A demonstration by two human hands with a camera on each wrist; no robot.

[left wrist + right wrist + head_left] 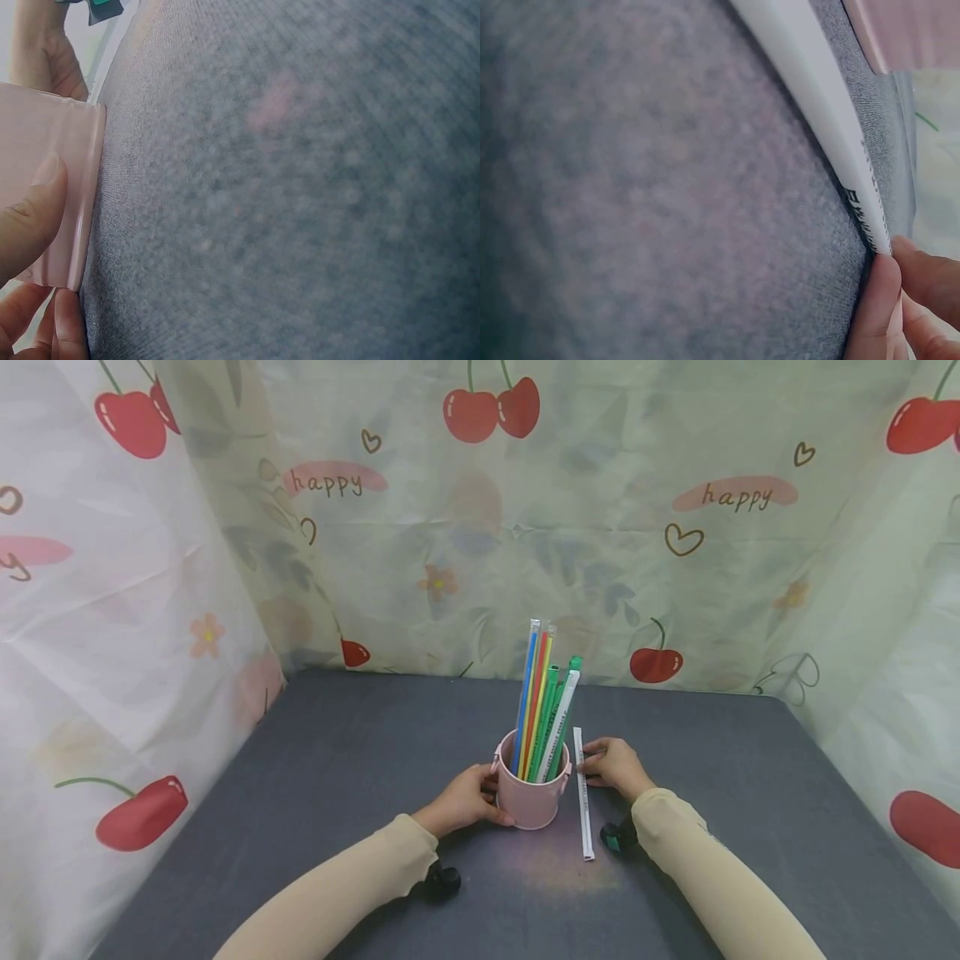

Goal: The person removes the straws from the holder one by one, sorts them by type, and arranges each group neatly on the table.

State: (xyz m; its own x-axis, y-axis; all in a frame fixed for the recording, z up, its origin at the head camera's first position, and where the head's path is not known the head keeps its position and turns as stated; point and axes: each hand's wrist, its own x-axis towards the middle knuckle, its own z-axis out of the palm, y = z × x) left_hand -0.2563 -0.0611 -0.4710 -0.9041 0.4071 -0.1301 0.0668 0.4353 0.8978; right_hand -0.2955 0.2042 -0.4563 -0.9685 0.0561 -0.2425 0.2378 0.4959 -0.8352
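A small pink bucket [528,806] stands upright on the dark table, with several long straws [542,710] leaning in it: blue, red, yellow, green and white. My left hand [471,797] holds the bucket low on its left side; in the left wrist view the thumb [46,195] lies against its wall and the other fingers are by its bottom edge. Just right of the bucket, a white paper-wrapped straw [583,810] with printed lettering lies on the table. My right hand [618,768] pinches it, and the thumb and fingertips meet on the straw [810,97] in the right wrist view.
The dark grey tabletop [360,743] stretches around both hands. A printed cloth [517,510] with cherries hangs behind the table and along both sides. Black wrist cameras [442,881] sit under the sleeves, the right one close to the white straw.
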